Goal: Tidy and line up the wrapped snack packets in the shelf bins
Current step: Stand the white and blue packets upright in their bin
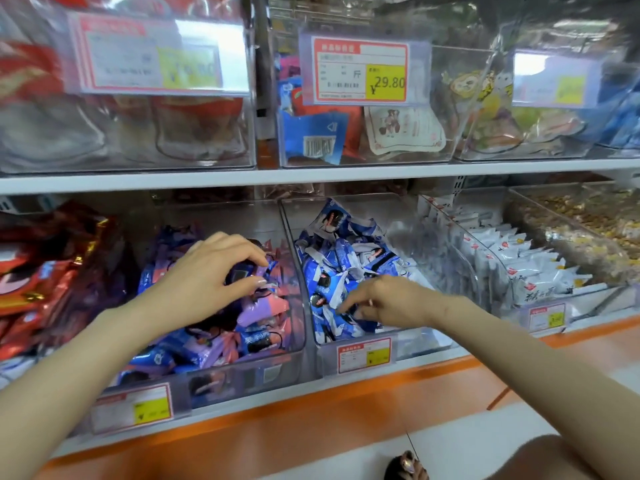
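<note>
Two clear plastic bins stand side by side on the lower shelf. The left bin (298,344) holds a jumble of purple, pink and blue wrapped packets (256,317). My left hand (214,271) reaches into it, fingers curled round a purple packet with a dark picture (242,273) near the top of the pile. The right bin (412,336) is filled with blue and white packets (332,265), piled loosely. My right hand (384,299) is low at that bin's front, fingers bent down and pinching a blue and white packet (343,311).
Red wrapped snacks (41,271) fill the far-left bin. White packets (530,268) stand in rows in the bin to the right, beside a bin of loose yellow snacks (588,223). Upper-shelf bins carry price tags (360,72). An orange ledge (311,420) runs below the shelf.
</note>
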